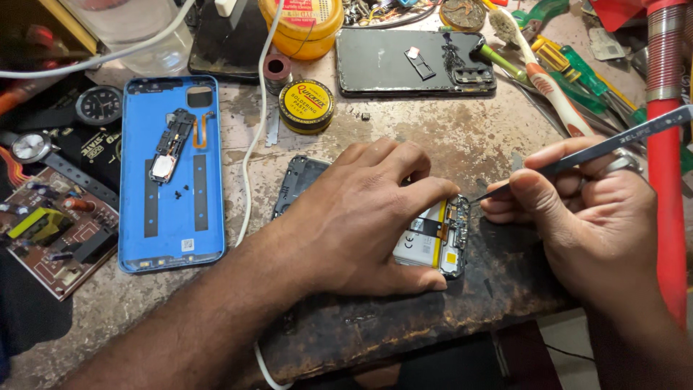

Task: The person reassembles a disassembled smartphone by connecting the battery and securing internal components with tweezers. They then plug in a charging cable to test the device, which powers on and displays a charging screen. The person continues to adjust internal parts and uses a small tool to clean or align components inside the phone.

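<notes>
An opened phone (440, 242) with its battery and circuit board exposed lies near the front edge of the worn workbench (462, 137). My left hand (361, 217) rests flat over it and presses it down, hiding most of the body. My right hand (577, 209) grips metal tweezers (592, 148), whose tip touches the phone's upper right corner by the board.
A blue phone back cover (172, 173) with a small part and tiny screws on it lies at left. A black phone (415, 61) holding small parts sits at the back. A round yellow tin (306, 105), white cable (249, 144), circuit board (54, 231), watches, screwdrivers and a red pipe (668, 180) surround the work.
</notes>
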The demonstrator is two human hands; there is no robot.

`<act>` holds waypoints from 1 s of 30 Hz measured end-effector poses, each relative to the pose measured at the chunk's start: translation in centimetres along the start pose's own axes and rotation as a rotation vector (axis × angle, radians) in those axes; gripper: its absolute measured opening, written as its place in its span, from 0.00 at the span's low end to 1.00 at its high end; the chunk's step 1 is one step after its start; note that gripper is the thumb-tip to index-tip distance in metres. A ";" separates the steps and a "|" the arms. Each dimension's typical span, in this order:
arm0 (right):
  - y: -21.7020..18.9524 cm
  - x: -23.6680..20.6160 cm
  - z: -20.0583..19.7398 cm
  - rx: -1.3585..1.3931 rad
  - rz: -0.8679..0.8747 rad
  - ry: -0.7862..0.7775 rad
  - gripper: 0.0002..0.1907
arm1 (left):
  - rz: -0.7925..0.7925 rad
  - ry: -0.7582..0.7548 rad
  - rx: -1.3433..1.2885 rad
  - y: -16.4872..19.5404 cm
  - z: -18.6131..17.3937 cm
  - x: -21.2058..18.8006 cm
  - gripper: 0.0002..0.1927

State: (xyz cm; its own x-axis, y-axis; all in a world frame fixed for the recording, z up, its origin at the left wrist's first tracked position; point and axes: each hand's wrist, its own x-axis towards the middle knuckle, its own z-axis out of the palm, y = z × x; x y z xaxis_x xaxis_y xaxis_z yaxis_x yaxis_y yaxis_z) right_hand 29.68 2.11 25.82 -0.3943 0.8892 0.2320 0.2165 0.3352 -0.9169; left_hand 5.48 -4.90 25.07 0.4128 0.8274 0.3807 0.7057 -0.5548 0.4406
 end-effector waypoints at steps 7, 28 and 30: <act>0.3 0.6 -0.2 0.003 0.034 -0.002 0.11 | -0.009 -0.019 0.008 -0.2 0.1 0.3 0.44; 1.3 1.2 0.2 0.014 0.036 -0.005 0.08 | 0.012 0.000 -0.004 -1.3 0.5 0.1 0.44; 1.4 1.4 0.2 0.003 0.046 0.001 0.08 | 0.021 0.006 0.010 -1.4 0.6 0.2 0.44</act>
State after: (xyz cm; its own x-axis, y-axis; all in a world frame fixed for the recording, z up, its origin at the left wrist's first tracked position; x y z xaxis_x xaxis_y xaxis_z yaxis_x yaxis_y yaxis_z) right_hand 29.29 3.73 24.84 -0.3832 0.9040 0.1893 0.2317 0.2925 -0.9278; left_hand 4.93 -3.84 24.02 0.4241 0.8148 0.3952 0.7024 -0.5714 0.4244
